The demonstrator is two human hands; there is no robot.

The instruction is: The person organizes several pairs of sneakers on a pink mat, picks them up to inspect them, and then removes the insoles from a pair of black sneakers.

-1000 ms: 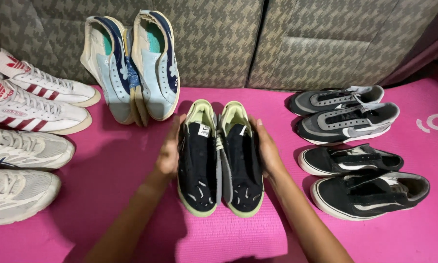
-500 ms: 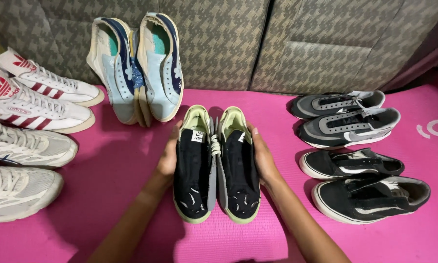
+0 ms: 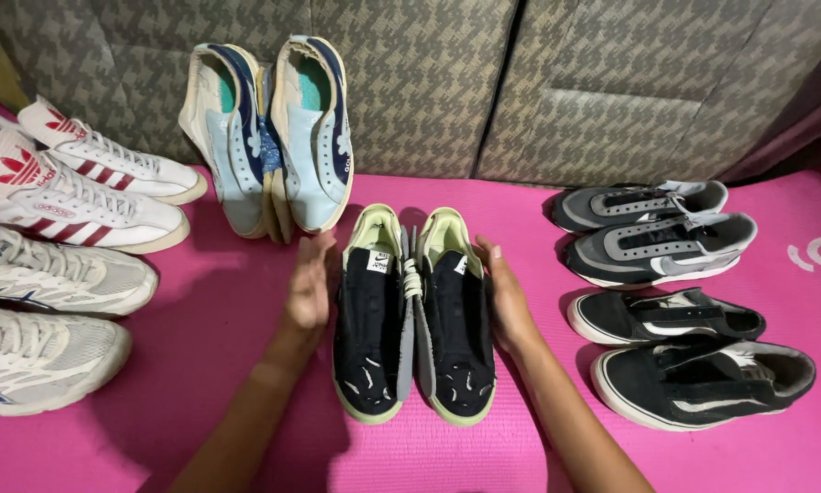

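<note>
A home floor, laid out for sorting shoes
A pink foam mat (image 3: pixel 246 301) lies against grey patterned sofa cushions (image 3: pixel 538 82), with several pairs of worn sneakers (image 3: pixel 54 196) lined up on it, as in a living room

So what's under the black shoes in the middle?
The pink mat lies under the black shoes. The shoes cover the part of it right beneath them. Both hands flank them.

- A pink mat (image 3: pixel 228 338) covers the floor.
- Two black shoes with pale green edges (image 3: pixel 415 324) lie in the middle.
- White shoes (image 3: pixel 59 237) lie left.
- Grey shoes (image 3: pixel 652 233) and black shoes (image 3: pixel 693 351) lie right.
- Light blue shoes (image 3: pixel 269 137) stand at the back.
</note>
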